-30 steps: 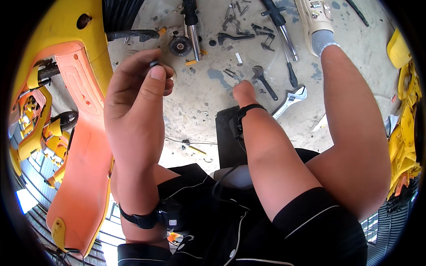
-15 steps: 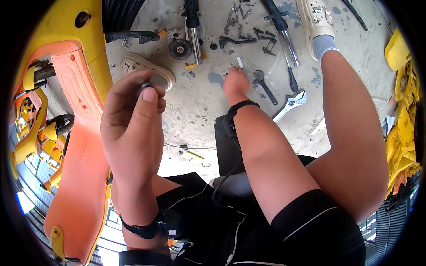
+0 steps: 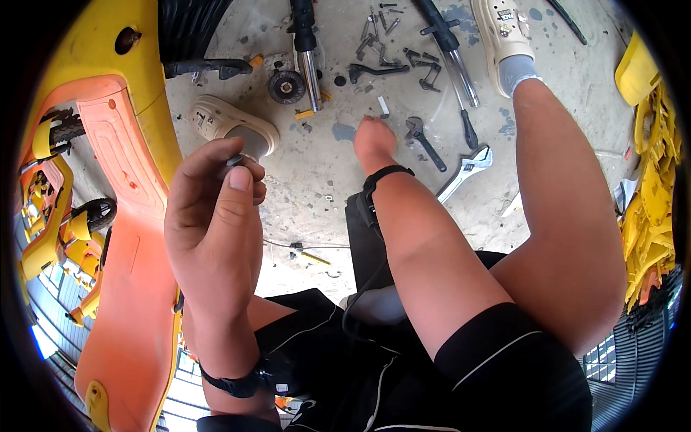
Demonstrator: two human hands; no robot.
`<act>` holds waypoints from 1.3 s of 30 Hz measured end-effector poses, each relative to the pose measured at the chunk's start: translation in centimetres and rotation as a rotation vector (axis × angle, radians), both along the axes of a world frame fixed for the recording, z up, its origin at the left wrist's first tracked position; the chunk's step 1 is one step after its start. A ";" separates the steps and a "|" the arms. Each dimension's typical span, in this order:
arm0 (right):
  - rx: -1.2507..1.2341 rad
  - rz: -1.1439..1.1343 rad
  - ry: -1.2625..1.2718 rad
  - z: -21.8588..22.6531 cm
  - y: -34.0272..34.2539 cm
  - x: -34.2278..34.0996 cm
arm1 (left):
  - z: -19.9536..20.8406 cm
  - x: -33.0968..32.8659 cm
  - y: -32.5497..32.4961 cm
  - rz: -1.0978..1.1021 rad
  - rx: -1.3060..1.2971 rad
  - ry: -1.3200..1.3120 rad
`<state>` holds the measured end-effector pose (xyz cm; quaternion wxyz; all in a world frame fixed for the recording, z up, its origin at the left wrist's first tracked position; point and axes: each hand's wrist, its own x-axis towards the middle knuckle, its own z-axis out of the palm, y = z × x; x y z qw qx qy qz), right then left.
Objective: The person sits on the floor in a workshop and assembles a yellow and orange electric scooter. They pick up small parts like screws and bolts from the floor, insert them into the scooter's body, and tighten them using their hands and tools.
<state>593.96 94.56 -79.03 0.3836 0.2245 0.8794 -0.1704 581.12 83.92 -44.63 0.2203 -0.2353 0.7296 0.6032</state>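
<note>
My left hand (image 3: 212, 212) is raised at the left, its thumb and fingers pinched on a small round grey metal piece (image 3: 235, 160). Farther off, my right hand (image 3: 375, 138) is down by the concrete floor with its fingers curled. The back of that hand hides whatever may be in it. Just beyond its knuckles lies a small white strip (image 3: 384, 107). To its right are a dark adjustable wrench (image 3: 426, 145) and a larger silver adjustable wrench (image 3: 466, 173). A screwdriver (image 3: 468, 129) with a dark handle lies farther right.
Two fork tubes (image 3: 307, 68) (image 3: 453, 61) lie at the back, with a black lever (image 3: 376, 70), loose bolts (image 3: 371, 36) and a round dark disc (image 3: 286, 87) about them. A yellow and orange vehicle body (image 3: 126, 237) fills the left side. Yellow panels (image 3: 651, 187) are piled at the right.
My left thumb and fingertips have come slightly lower with the metal piece still pinched. My right hand stays close to the floor with little movement. The whole view has shifted a little.
</note>
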 end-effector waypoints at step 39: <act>-0.149 0.347 0.012 -0.2 0.8 1.6 | -0.1 0.4 -0.9 -0.028 0.001 0.003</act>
